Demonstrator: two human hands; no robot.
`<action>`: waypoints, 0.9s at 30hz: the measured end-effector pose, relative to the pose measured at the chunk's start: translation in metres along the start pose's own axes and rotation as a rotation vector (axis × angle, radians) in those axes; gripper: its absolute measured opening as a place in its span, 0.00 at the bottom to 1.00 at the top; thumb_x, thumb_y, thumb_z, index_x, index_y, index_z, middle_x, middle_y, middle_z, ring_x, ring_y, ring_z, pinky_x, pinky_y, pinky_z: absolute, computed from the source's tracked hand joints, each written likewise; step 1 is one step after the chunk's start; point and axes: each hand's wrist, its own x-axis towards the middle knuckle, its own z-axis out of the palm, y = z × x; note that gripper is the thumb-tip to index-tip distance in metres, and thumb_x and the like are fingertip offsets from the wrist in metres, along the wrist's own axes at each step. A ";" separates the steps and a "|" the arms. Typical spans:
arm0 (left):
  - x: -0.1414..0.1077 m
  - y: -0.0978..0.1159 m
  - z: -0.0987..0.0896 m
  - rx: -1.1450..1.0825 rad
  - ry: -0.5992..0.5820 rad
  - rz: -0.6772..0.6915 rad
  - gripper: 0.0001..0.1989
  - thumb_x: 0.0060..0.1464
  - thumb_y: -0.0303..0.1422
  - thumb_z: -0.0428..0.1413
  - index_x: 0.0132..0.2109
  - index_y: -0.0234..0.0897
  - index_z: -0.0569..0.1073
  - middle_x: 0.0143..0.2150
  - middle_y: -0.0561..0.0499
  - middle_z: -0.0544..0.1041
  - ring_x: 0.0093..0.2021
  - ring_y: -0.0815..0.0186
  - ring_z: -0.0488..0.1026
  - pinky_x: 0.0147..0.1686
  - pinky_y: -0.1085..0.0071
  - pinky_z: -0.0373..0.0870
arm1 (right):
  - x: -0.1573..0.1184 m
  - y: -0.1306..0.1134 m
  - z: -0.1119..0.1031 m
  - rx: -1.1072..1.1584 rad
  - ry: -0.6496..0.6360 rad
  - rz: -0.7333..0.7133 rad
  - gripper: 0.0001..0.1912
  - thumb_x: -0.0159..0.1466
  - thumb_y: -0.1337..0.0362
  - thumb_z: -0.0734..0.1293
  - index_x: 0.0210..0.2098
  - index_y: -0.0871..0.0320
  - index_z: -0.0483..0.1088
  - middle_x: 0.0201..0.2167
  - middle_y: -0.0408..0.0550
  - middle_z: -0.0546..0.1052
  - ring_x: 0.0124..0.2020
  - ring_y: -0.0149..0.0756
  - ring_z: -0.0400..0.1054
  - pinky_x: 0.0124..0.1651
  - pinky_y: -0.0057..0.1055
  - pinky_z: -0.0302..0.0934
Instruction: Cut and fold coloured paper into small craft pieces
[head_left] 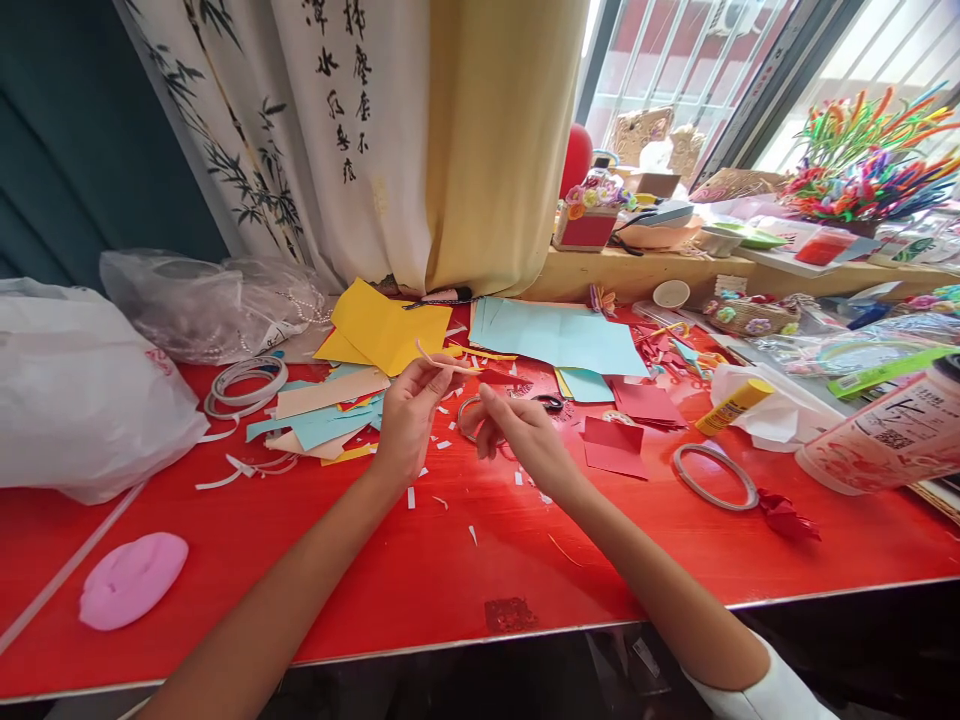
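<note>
My left hand (pixel 412 410), raised over the middle of the red table, pinches a thin pale pink paper strip (pixel 454 366). One end of the strip curls up above the fingers, and the other reaches right toward my right hand (pixel 517 430). The fingers of my right hand are curled, with the index finger and thumb near the strip's right end; whether they grip anything is too small to tell. Behind and below the hands lie scissors (pixel 550 403) with black handles, partly hidden. Small white paper scraps (pixel 411 498) are scattered on the tabletop.
Yellow sheets (pixel 397 330), light blue sheets (pixel 559 335) and red squares (pixel 615 447) lie around the hands. Tape rolls (pixel 246 387) are at left, near a white plastic bag (pixel 82 390). A glue stick (pixel 735 406), a tape ring (pixel 715 477) and a large cup (pixel 885 430) stand or lie at right.
</note>
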 end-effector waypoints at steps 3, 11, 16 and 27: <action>-0.001 0.000 0.002 -0.048 -0.029 -0.033 0.07 0.51 0.35 0.55 0.35 0.35 0.73 0.42 0.48 0.74 0.46 0.64 0.69 0.47 0.68 0.63 | 0.003 0.008 0.007 0.246 -0.028 0.136 0.22 0.60 0.48 0.58 0.40 0.59 0.70 0.26 0.45 0.71 0.18 0.25 0.62 0.20 0.25 0.56; -0.004 -0.010 0.003 0.047 0.034 -0.109 0.10 0.51 0.38 0.55 0.37 0.36 0.75 0.42 0.49 0.74 0.44 0.66 0.68 0.45 0.71 0.62 | 0.005 0.014 0.008 0.577 0.125 0.099 0.12 0.56 0.56 0.66 0.32 0.59 0.71 0.27 0.42 0.69 0.21 0.22 0.60 0.20 0.21 0.53; -0.004 -0.010 0.001 -0.019 0.064 -0.116 0.10 0.49 0.35 0.57 0.37 0.35 0.74 0.35 0.49 0.75 0.39 0.67 0.71 0.44 0.71 0.64 | 0.005 0.017 0.010 0.496 0.164 0.038 0.11 0.55 0.57 0.66 0.31 0.58 0.70 0.28 0.43 0.70 0.22 0.24 0.61 0.21 0.24 0.57; -0.007 -0.003 0.005 -0.035 0.101 -0.074 0.13 0.48 0.33 0.58 0.42 0.36 0.71 0.34 0.51 0.75 0.35 0.71 0.72 0.42 0.71 0.66 | 0.006 0.017 0.009 0.478 0.135 -0.104 0.06 0.58 0.62 0.65 0.35 0.54 0.70 0.29 0.41 0.69 0.21 0.23 0.62 0.21 0.22 0.58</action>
